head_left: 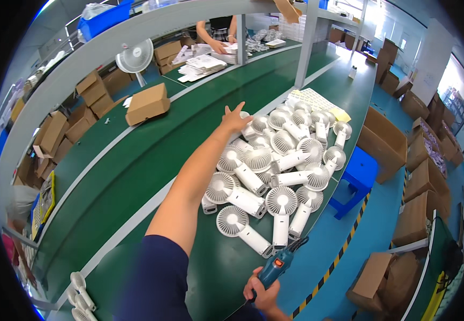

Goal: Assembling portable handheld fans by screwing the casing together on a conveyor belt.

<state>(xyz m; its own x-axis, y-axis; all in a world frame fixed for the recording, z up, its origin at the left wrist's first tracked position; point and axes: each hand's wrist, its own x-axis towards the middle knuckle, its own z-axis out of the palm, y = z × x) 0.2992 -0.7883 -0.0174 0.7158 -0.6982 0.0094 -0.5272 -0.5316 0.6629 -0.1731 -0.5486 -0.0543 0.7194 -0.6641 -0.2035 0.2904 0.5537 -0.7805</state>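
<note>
A large pile of white handheld fans (281, 201) lies on the green bench, round grilles and handles pointing in many directions. My left arm reaches far forward, and my left hand (235, 119) is at the pile's far left edge with its fingers spread. A pale round fan part (244, 114) is beside those fingers; I cannot tell whether they touch it. Low in the view, my right hand (264, 293) is wrapped round a teal electric screwdriver (276, 269) with an orange switch. The tool's dark upper end comes close to the nearest fan handles.
Behind the pile lies a yellowish label sheet (315, 101). Several more fans (80, 297) sit at the near left. A cardboard box (147, 104) stands across the green belt (135, 166). Right of the bench are a blue stool (357, 174) and open cartons (382, 142). A co-worker's hands (221, 45) handle white boxes.
</note>
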